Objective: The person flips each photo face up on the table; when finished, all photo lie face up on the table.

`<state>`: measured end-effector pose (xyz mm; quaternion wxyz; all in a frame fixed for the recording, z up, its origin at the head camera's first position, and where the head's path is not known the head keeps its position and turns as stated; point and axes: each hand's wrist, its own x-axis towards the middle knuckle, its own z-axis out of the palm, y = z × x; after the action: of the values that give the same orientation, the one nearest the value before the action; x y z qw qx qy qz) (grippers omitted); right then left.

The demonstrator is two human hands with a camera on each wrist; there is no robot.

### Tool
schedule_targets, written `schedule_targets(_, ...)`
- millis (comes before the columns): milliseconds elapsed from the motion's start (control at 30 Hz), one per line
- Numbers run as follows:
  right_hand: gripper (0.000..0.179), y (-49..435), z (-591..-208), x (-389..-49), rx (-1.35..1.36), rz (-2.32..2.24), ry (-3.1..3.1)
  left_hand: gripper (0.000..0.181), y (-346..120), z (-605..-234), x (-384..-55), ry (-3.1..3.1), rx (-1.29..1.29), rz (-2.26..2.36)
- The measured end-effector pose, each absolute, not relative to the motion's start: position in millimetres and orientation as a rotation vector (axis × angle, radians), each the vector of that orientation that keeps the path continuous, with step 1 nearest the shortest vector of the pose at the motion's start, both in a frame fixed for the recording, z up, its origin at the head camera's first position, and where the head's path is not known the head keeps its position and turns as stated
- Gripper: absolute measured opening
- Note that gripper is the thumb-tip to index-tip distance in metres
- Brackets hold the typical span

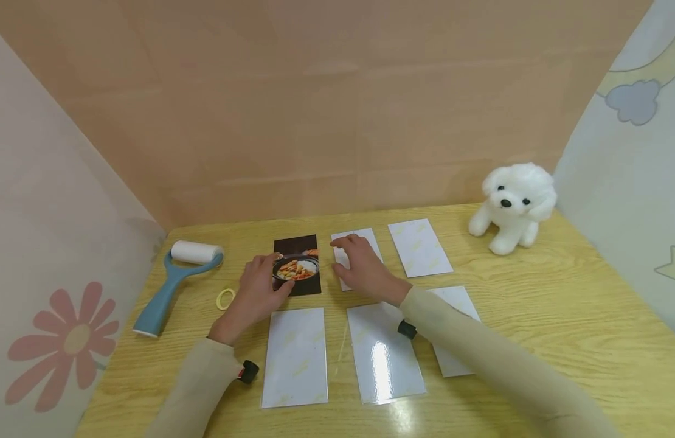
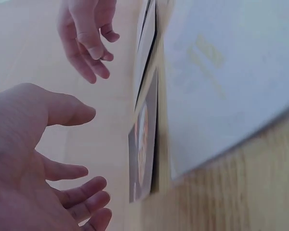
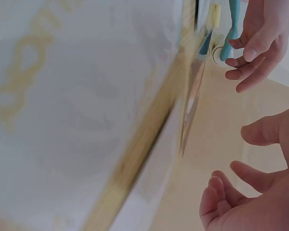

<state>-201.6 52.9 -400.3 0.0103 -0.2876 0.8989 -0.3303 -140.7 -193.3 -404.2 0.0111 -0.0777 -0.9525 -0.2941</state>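
Note:
A dark card printed with a pan of food and rice [image 1: 309,286] lies face up in the back row. My left hand [image 1: 255,289] hovers at its left side, thumb and fingers spread; in the left wrist view, a gap shows between this hand and the card. My right hand [image 1: 365,267] is over a white-backed card [image 1: 369,232] just to the right and covers part of it. Its fingers [image 3: 253,178] are loosely bent and hold nothing. Another white-backed card [image 1: 419,246] completes the back row. The front row has three more: left [image 1: 296,359], middle [image 1: 384,359] and right [image 1: 452,359], the last partly hidden by my right sleeve.
A blue lint roller [image 1: 176,280] with a white roll lies at the left, and a small yellow ring [image 1: 225,298] is beside my left wrist. At the back right sits a white plush dog [image 1: 515,207]. Brown paper [image 1: 315,121] stands behind the wooden table [image 1: 556,316].

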Motion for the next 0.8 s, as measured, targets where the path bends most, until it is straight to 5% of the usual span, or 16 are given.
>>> schedule_targets(800, 0.037, 126, -394, -194, -1.011, -0.972, 2.968, 0.071, -148, -389, -143, -2.941, -0.451, -0.809)
